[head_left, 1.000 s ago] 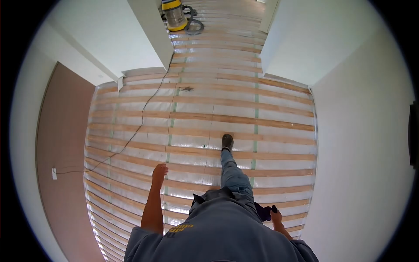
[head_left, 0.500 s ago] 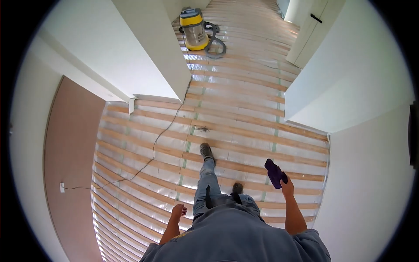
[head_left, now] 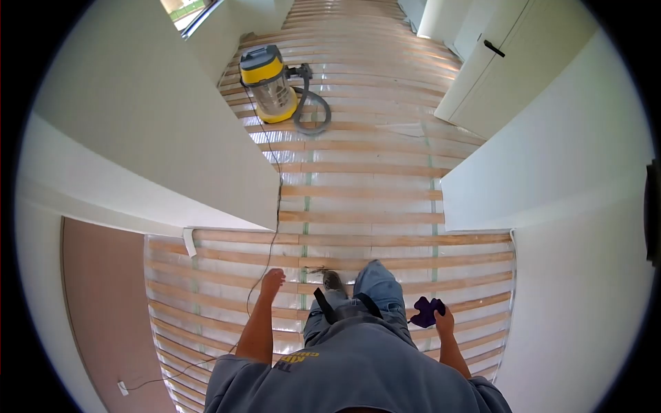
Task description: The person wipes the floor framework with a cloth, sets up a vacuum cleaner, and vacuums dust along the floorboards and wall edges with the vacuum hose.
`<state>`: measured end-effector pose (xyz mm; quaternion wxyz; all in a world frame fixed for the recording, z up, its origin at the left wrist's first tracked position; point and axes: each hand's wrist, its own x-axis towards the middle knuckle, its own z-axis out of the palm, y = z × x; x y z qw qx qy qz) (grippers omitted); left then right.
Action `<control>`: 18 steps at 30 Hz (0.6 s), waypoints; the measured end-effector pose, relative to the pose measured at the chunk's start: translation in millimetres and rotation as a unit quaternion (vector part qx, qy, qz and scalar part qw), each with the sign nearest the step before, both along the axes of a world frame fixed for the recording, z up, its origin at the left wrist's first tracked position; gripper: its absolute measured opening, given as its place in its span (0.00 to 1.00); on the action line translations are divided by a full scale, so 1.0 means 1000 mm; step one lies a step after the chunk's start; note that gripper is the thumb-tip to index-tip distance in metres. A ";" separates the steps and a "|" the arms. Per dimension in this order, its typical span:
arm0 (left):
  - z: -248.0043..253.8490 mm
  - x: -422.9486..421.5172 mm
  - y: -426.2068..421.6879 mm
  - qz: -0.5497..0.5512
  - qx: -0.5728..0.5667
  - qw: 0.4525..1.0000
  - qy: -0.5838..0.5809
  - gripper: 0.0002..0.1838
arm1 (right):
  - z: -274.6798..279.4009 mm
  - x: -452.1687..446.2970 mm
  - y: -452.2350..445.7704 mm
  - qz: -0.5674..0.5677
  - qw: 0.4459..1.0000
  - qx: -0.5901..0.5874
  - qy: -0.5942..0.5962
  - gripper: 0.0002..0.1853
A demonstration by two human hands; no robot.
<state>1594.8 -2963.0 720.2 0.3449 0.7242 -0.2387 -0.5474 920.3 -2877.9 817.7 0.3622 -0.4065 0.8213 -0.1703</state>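
Observation:
My right hand [head_left: 445, 322] is closed on a dark purple cloth-like item [head_left: 426, 312], held out beside my right leg over the slatted floor. On the other side, my left hand [head_left: 273, 282] hangs in front of my body with its fingers curled; whether anything is in them is too small to make out. A dark cord [head_left: 277, 206] runs along the floor close to that hand. Below and between the hands show my jeans [head_left: 381, 286] and one dark shoe [head_left: 333, 281].
A yellow and grey vacuum [head_left: 270, 86] with a coiled hose [head_left: 323, 124] stands ahead on the left. White wall ends [head_left: 482, 186] flank the passage. A door with a black handle [head_left: 494, 49] is at the upper right. Wooden slats [head_left: 365, 216] cross the floor.
The vacuum and passage appear nearer, and a window edge has come into view. My right hand has drawn back towards my body with the purple item; my left hand has swung forward.

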 end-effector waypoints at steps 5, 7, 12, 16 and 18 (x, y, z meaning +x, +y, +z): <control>0.030 0.062 -0.208 0.000 -0.035 0.998 -0.056 0.15 | -0.030 0.042 -0.022 -0.064 0.989 0.134 0.025 0.26; 0.028 0.063 -0.259 0.008 -0.030 0.998 -0.046 0.15 | -0.032 0.056 -0.058 -0.096 0.978 0.187 -0.001 0.28; 0.018 0.043 -0.310 -0.022 0.108 0.994 -0.020 0.17 | -0.076 0.081 -0.212 -0.141 0.977 0.152 -0.051 0.25; 0.023 0.046 -0.366 -0.100 0.176 0.979 -0.016 0.20 | -0.100 0.098 -0.401 -0.019 0.998 0.042 -0.046 0.21; 0.036 0.052 -0.416 -0.060 0.165 0.984 -0.007 0.21 | -0.062 0.113 -0.511 0.034 0.998 0.054 -0.023 0.25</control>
